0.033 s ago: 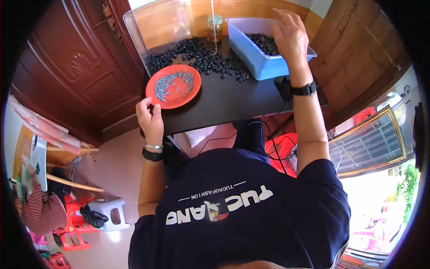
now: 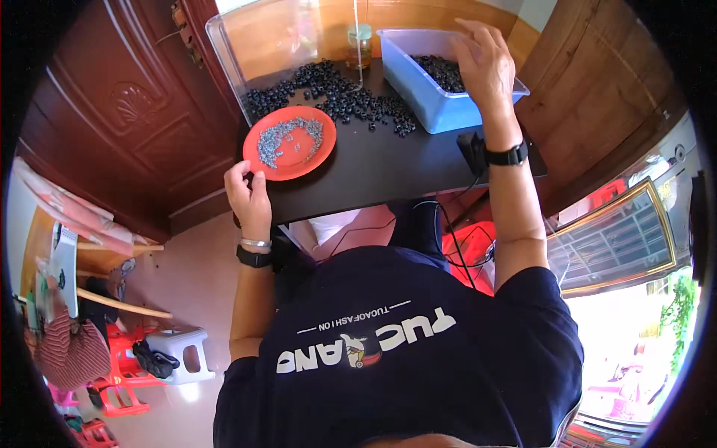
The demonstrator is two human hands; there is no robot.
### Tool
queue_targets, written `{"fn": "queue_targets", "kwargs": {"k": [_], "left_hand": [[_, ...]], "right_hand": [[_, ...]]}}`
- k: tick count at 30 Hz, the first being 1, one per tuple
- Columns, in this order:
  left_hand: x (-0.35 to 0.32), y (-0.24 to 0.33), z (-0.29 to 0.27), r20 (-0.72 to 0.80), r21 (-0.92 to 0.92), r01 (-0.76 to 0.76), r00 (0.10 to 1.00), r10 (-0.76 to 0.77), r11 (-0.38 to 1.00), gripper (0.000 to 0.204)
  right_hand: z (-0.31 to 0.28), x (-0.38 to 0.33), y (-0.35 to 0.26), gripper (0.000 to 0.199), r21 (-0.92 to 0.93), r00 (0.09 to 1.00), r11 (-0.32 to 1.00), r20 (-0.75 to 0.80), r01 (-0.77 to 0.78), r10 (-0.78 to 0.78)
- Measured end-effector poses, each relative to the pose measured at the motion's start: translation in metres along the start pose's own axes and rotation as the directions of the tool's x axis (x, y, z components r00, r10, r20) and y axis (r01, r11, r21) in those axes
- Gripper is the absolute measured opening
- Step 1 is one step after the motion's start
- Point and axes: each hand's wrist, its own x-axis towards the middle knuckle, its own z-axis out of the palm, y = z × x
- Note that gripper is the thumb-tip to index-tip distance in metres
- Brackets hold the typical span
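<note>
My left hand [image 2: 250, 200] rests at the near left corner of the dark table, its fingertips by the rim of a round red plate [image 2: 299, 170]. Thumb and forefinger are apart, with nothing visible between them. Small silvery metal pieces [image 2: 275, 140] lie scattered on the plate. Over the right side of a blue plastic bin [image 2: 455, 116], my right hand [image 2: 487, 71] hovers with its fingers stretched and apart, holding nothing I can see. Small black parts [image 2: 441, 73] fill the bin's bottom. More black ring-like parts [image 2: 321, 86] are spread over the table behind the plate.
A clear plastic panel [image 2: 224, 67] stands along the table's left and back. A lidded jar [image 2: 358, 48] is behind the black parts. Near the right edge sits a black device [image 2: 472, 153] with a cable. A person in a striped top [image 2: 78, 355] sits far left, near stools [image 2: 183, 358].
</note>
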Motion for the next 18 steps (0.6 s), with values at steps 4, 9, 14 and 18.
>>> {"fn": "queue_targets", "kwargs": {"k": [4, 9, 14, 18], "left_hand": [[0.003, 0.001, -0.001, 0.038, 0.009, -0.012, 0.999, 0.012, 1.000, 0.024], [-0.001, -0.009, -0.002, 0.051, -0.174, 0.189, 0.982, -0.182, 0.966, 0.020], [0.000, -0.010, -0.005, 0.081, -0.402, 0.367, 0.927, -0.367, 0.839, 0.016], [-0.007, -0.010, -0.008, 0.066, -0.370, 0.341, 0.937, -0.342, 0.864, 0.015]], "right_hand": [[0.012, -0.048, -0.008, 0.017, 0.420, 0.901, 0.839, 0.398, -0.345, 0.171], [0.045, -0.083, -0.024, 0.017, 0.359, 0.670, 0.791, 0.738, -0.496, 0.085], [0.101, -0.102, -0.024, 0.019, 0.283, 0.467, 0.884, 0.880, -0.372, -0.085], [0.121, -0.112, -0.035, 0.021, 0.258, 0.305, 0.960, 0.928, -0.113, -0.214]]}}
